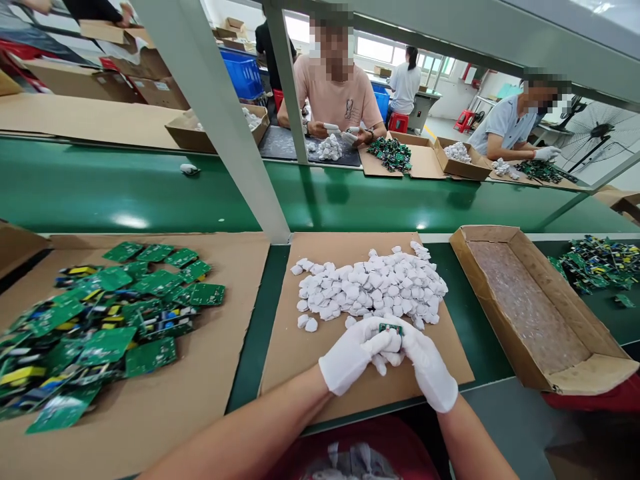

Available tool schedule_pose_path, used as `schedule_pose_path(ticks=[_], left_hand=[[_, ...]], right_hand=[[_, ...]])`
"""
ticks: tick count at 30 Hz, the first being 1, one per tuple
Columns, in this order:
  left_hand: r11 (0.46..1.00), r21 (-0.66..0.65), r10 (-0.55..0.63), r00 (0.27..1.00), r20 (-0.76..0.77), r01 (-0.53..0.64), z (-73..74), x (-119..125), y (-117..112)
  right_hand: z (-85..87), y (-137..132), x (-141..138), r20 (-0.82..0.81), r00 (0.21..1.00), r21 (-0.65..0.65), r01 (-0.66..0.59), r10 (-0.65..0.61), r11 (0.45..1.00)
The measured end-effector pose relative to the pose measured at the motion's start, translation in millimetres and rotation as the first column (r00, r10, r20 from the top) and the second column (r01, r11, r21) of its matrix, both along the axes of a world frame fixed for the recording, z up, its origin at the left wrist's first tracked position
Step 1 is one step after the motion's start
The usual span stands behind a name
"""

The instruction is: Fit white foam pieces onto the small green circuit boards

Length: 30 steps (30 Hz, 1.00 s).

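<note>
Both my hands wear white gloves and meet over the near edge of a cardboard sheet [350,253]. My left hand [353,357] and my right hand [425,363] are closed together round a small white plastic part with a green circuit board [391,329] showing on top. Just beyond them lies a heap of white plastic shells [370,287]. A pile of green circuit boards [105,320] is spread over cardboard to my left.
An open cardboard box [530,313] lined with clear plastic stands at the right, with more boards [600,263] beyond it. A green conveyor belt [150,193] and a grey post [235,140] lie ahead. Across the belt, people work at similar piles.
</note>
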State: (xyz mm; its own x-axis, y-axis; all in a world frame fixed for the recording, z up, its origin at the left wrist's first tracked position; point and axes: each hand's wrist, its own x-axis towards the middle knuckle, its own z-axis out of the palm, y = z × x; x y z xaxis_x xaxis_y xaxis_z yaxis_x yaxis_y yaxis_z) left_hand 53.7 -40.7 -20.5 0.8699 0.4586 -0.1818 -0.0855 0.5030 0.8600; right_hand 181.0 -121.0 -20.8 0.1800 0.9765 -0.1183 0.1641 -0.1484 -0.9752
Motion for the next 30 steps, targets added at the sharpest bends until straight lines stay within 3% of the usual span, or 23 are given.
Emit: schedule_pose_path(ticks=[3, 7, 12, 17, 21, 23, 27, 30], left_hand=[[0.998, -0.060, 0.010, 1.000, -0.020, -0.011, -4.3, 0, 1], [0.994, -0.108, 0.004, 0.998, 0.058, 0.002, -2.6, -1, 1], [0.992, -0.125, -0.002, 0.995, 0.099, 0.015, 1.2, 0, 0], [0.993, -0.119, -0.018, 0.999, 0.051, 0.024, -0.3, -2, 1], [0.995, -0.028, -0.094, 0.993, 0.065, 0.096, 4.1, -3, 1], [0.995, 0.009, -0.104, 0.992, 0.075, 0.103, 7.4, -3, 1], [0.995, 0.010, -0.097, 0.992, 0.083, 0.096, 11.2, -3, 1], [0.993, -0.065, -0.096, 0.993, 0.070, 0.101, 10.9, -4, 1]], right_hand=[[2.5, 1, -1, 0.097, 0.995, 0.027, 0.025, -0.028, 0.999], [2.2, 1, -2, 0.118, 0.993, 0.089, -0.037, 0.026, 0.995], [-0.8, -1, -4, 0.329, 0.942, 0.058, 0.054, -0.071, 0.997], [2.9, 0, 4, 0.100, 0.991, 0.123, -0.097, 0.085, 0.988], [0.6, -1, 7, 0.038, 0.998, 0.032, 0.041, -0.042, 0.999], [-0.1, -2, 6, 0.002, 0.999, -0.013, 0.038, -0.038, 0.999], [2.2, -1, 5, 0.045, 0.997, 0.051, 0.060, -0.063, 0.997], [3.1, -1, 6, 0.034, 0.998, 0.064, 0.051, -0.053, 0.997]])
